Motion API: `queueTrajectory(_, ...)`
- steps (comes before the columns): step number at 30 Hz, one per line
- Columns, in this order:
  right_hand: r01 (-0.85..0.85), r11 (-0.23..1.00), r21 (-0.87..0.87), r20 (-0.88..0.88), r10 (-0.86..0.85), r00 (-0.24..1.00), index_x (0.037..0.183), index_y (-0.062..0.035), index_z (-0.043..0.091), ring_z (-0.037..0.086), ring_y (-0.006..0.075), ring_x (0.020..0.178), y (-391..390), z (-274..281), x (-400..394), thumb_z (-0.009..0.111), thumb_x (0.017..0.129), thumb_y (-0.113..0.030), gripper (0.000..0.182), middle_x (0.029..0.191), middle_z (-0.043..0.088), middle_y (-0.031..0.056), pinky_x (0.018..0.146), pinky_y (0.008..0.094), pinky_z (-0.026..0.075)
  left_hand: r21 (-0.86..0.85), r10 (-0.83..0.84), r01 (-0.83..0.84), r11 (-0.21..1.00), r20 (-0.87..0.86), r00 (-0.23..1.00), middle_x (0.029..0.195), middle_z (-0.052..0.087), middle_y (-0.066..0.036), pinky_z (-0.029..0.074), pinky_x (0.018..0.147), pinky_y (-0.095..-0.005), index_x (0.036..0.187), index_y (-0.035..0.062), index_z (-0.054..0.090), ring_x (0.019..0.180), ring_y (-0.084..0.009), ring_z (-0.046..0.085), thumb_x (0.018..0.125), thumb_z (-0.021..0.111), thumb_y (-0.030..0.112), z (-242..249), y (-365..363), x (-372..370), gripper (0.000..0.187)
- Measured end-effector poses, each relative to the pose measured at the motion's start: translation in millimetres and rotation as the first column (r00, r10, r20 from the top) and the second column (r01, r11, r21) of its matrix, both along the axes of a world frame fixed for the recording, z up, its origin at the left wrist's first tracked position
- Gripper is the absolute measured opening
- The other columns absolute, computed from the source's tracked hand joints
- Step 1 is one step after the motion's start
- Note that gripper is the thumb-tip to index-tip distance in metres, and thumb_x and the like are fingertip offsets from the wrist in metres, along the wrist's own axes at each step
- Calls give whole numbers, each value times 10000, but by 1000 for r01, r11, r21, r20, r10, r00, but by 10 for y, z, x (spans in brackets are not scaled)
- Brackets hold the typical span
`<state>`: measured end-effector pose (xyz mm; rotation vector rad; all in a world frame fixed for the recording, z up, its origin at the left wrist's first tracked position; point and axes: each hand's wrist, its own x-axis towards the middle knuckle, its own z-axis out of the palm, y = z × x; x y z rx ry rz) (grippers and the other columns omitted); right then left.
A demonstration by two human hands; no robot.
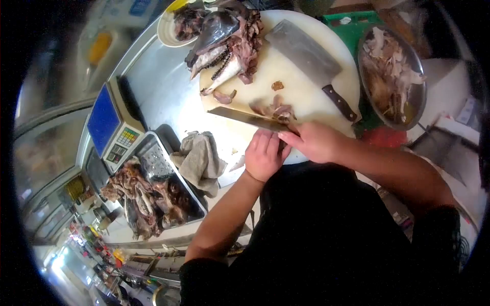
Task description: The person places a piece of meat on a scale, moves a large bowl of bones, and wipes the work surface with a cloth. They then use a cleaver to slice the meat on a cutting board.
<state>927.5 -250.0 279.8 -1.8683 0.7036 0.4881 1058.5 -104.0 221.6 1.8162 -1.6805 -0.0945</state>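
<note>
A long-bladed knife (pixel 245 118) lies across the near part of the round white cutting board (pixel 326 109), with my right hand (pixel 314 143) closed around its handle end. My left hand (pixel 265 155) is curled close against the right one, at the near side of the blade; what its fingers hold, if anything, is hidden. Just beyond the blade sit sliced meat pieces (pixel 275 109). A large cooked animal head with a jaw and teeth (pixel 224 46) rests at the board's far left. A wide cleaver (pixel 306 53) lies flat at the far right of the board.
An oval metal dish of shredded meat (pixel 393 76) stands at right, near a green crate (pixel 352 19). On the left are a scale (pixel 112 122), a grey cloth (pixel 199 160) and a metal tray (pixel 155 158) with meaty bones. A bowl (pixel 166 30) stands behind.
</note>
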Motion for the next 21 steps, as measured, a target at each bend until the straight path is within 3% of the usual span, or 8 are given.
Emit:
queueTrajectory(1,-15,998,-69,-1,15,1000,1042,-28,653,599,410,733,37,-48,40,441,1016,-377,409,785,633,228,733,451,474,8,-9,9,1000,-4,1000,1033,610,-183,537,829,-400,1041,-24,610,942,-353,613,761,788,197,2,27,-4,399)
queueTrajectory(5,-18,999,-31,-17,18,1000,1088,-24,636,646,411,826,-47,59,-143,463,1007,-386,410,865,665,230,760,444,497,-20,0,-1,1000,-35,999,1026,613,-154,530,813,-392,1043,-2,614,915,-346,607,742,801,209,72,-1,-3,412)
queueTrajectory(8,69,997,-42,-35,-71,997,1048,-14,670,647,456,884,-21,594,-515,437,985,-512,554,892,663,284,836,498,517,50,43,-41,998,-47,998,1010,615,-145,522,819,-401,1048,1,621,917,-354,605,734,805,213,72,43,-23,421)
queueTrajectory(11,54,998,-44,-132,-59,989,1096,-25,656,651,444,902,-10,1019,-751,442,988,-488,521,913,668,279,846,500,512,1,-7,7,1000,12,1000,987,615,-146,516,829,-415,1040,-4,626,922,-363,602,735,801,203,-14,112,-6,408)
queueTrajectory(14,49,999,-9,-169,-50,984,1119,-35,647,658,443,889,-34,976,-843,443,989,-485,512,910,677,263,830,506,514,21,-10,11,1000,-36,999,1055,621,-188,510,837,-451,1081,3,629,957,-396,601,734,809,242,21,63,5,459)
queueTrajectory(21,-26,997,78,-190,40,981,1127,-26,640,655,450,900,-182,850,-630,424,1001,-477,515,950,675,265,847,509,509,29,-15,17,999,-57,998,1039,619,-182,516,820,-452,1092,12,621,935,-391,603,731,812,235,13,18,25,466)
